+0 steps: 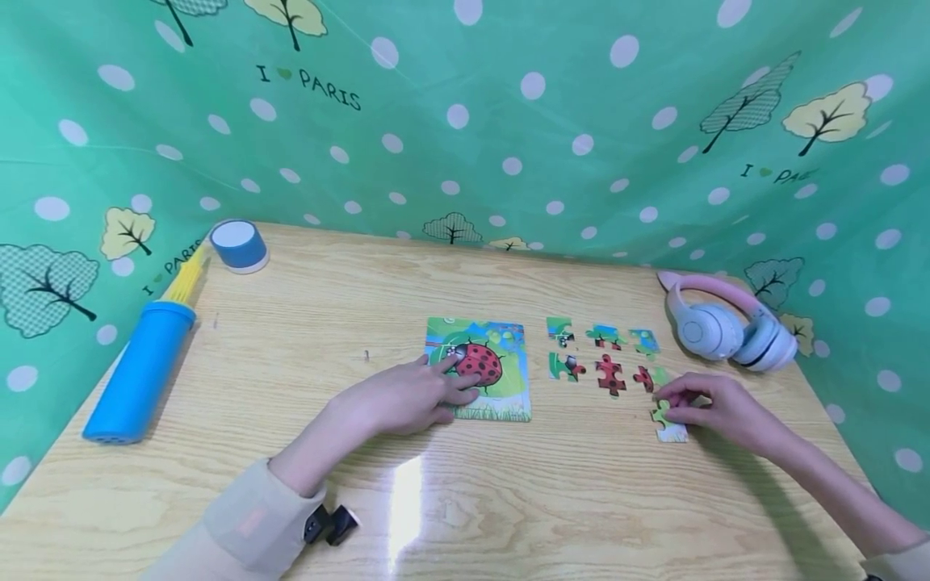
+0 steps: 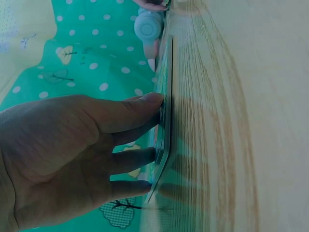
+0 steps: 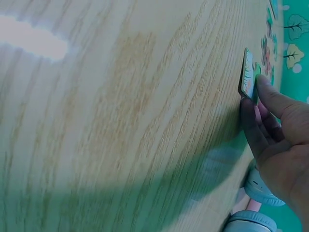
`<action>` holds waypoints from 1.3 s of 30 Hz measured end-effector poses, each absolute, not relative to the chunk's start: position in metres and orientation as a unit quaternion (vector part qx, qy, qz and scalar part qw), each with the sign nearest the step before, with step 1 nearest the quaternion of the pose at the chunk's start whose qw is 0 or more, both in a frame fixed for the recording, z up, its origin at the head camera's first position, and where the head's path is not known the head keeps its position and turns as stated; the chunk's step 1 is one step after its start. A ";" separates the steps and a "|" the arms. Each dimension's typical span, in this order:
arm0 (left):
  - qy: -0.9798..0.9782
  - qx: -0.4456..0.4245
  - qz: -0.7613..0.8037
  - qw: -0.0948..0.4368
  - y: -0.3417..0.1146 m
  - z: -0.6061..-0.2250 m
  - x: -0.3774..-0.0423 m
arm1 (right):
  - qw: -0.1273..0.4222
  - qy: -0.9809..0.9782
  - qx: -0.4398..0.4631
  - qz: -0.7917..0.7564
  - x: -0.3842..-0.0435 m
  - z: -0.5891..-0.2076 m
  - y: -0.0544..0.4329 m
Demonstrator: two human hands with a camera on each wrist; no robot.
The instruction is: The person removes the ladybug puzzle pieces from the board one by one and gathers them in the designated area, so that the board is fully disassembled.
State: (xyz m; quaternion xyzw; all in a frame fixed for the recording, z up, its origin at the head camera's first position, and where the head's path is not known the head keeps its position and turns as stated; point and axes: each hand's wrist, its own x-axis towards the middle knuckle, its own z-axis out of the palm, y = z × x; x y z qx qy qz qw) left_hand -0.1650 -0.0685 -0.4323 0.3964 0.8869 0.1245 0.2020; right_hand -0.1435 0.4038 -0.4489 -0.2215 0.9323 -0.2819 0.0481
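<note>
A square ladybug puzzle board (image 1: 508, 395) lies on the table, near the middle of the head view. Across its left part rests my left hand (image 1: 414, 395), fingers spread; in the left wrist view the thumb and fingertips touch the board (image 2: 166, 121). My right hand (image 1: 715, 407) pinches a green and white puzzle piece (image 1: 672, 433) between thumb and fingers. That piece (image 3: 247, 72) stands close to the tabletop in the right wrist view. Loose pieces sit in two rows between the hands, among them a red spotted piece (image 1: 610, 375) and a blue-green piece (image 1: 643, 340).
Pink and white headphones (image 1: 708, 331) lie at the back right, beyond my right hand. A blue pump (image 1: 141, 371) with a yellow nozzle lies along the left edge. Near it stands a blue and white round container (image 1: 240, 246). A green dotted curtain (image 1: 450, 145) closes off the back.
</note>
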 end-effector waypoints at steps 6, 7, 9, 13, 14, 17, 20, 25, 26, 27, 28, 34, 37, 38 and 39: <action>0.888 0.393 0.121 0.204 -0.068 -0.432 -0.165 | 0.029 0.934 -0.231 -0.270 -0.145 -0.446 0.402; 0.888 0.394 0.121 0.204 -0.068 -0.433 -0.165 | 0.028 0.934 -0.233 -0.270 -0.146 -0.445 0.402; 0.889 0.395 0.118 0.201 -0.068 -0.433 -0.165 | 0.020 0.933 -0.240 -0.269 -0.148 -0.444 0.401; 0.888 0.394 0.124 0.203 -0.067 -0.433 -0.165 | 0.012 0.938 -0.228 -0.260 -0.150 -0.439 0.396; 0.887 0.394 0.125 0.204 -0.067 -0.433 -0.165 | 0.008 0.940 -0.226 -0.254 -0.151 -0.438 0.392; 0.887 0.391 0.130 0.207 -0.068 -0.432 -0.165 | 0.004 0.944 -0.223 -0.243 -0.157 -0.434 0.375; 0.887 0.391 0.130 0.207 -0.069 -0.431 -0.165 | 0.008 0.943 -0.222 -0.247 -0.169 -0.431 0.351; 0.885 0.395 0.129 0.211 -0.070 -0.431 -0.165 | 0.010 0.931 -0.232 -0.281 -0.187 -0.427 0.303; 0.884 0.397 0.128 0.211 -0.070 -0.431 -0.166 | 0.009 0.928 -0.236 -0.289 -0.190 -0.426 0.292; 0.884 0.398 0.127 0.212 -0.070 -0.431 -0.166 | 0.010 0.924 -0.239 -0.298 -0.193 -0.425 0.281; 0.883 0.399 0.126 0.213 -0.071 -0.431 -0.166 | 0.010 0.922 -0.239 -0.305 -0.195 -0.423 0.270; 0.883 0.391 0.134 0.222 -0.070 -0.431 -0.167 | 0.024 0.908 -0.226 -0.353 -0.207 -0.419 0.215; 0.883 0.386 0.141 0.227 -0.071 -0.430 -0.167 | 0.034 0.897 -0.219 -0.381 -0.208 -0.421 0.196; 0.883 0.386 0.142 0.227 -0.072 -0.430 -0.166 | 0.039 0.894 -0.216 -0.391 -0.208 -0.422 0.191; 0.882 0.387 0.143 0.227 -0.072 -0.430 -0.166 | 0.044 0.890 -0.215 -0.400 -0.208 -0.423 0.186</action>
